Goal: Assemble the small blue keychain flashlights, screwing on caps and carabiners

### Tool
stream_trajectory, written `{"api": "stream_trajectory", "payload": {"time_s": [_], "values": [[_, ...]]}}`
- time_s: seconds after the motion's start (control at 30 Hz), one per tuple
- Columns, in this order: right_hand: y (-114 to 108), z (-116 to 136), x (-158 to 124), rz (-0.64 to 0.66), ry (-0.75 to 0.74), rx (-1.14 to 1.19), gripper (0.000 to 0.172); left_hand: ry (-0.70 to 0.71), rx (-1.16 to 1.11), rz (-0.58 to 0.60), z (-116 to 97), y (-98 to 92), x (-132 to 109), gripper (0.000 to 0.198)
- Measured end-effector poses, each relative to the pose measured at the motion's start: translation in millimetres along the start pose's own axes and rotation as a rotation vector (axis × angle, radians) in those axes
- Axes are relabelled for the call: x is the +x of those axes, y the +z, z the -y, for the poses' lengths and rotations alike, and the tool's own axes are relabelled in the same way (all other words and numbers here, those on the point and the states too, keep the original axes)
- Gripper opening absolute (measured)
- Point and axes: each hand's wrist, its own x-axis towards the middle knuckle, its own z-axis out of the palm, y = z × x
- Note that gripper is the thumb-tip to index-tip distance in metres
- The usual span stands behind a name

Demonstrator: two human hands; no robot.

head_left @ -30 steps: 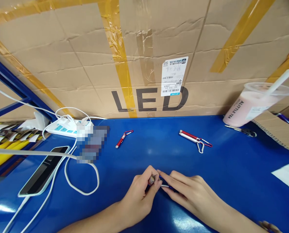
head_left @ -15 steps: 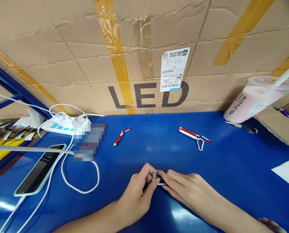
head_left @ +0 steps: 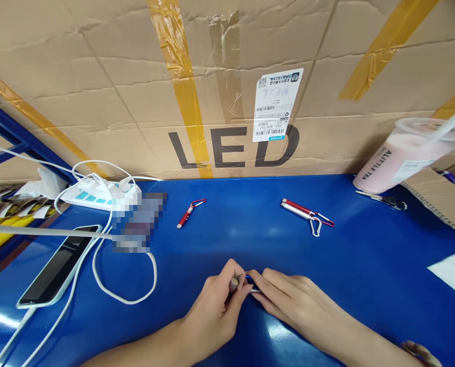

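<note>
My left hand (head_left: pixel 217 306) and my right hand (head_left: pixel 292 300) meet low in the middle of the blue table (head_left: pixel 365 255). Together they pinch a small keychain flashlight (head_left: pixel 235 282); only its metal tip and a bit of blue clip show between the fingers. Farther back lies a red keychain flashlight (head_left: pixel 185 215) with a red clip. To the right lie two more flashlights (head_left: pixel 301 211), one red and one silver, side by side with their clips.
A big cardboard box marked LED (head_left: pixel 235 148) stands along the table's back. At left are a white power strip (head_left: pixel 93 192), looping white cables (head_left: pixel 128 300) and a phone (head_left: pixel 55 267). A pink drink cup (head_left: pixel 403 160), scissors (head_left: pixel 383 200) and white paper (head_left: pixel 454 272) sit at right.
The hands have stayed together on the small flashlight; only the view has shifted slightly, so everything sits a little higher and more to the left.
</note>
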Motion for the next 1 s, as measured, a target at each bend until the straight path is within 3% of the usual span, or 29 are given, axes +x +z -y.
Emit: {"api": "stream_trajectory", "payload": {"time_s": [0.47, 1.0], "values": [[-1.5, 0.7, 2.5, -0.117, 0.051, 0.165, 0.021, 0.054, 0.001, -0.012, 4.8, 3.6, -2.8, 0.017], [-1.9, -1.8, 1.6, -0.111, 0.216, 0.345, 0.029, 0.022, -0.029, -0.049, -1.8, 2.0, -3.5, 0.018]]}}
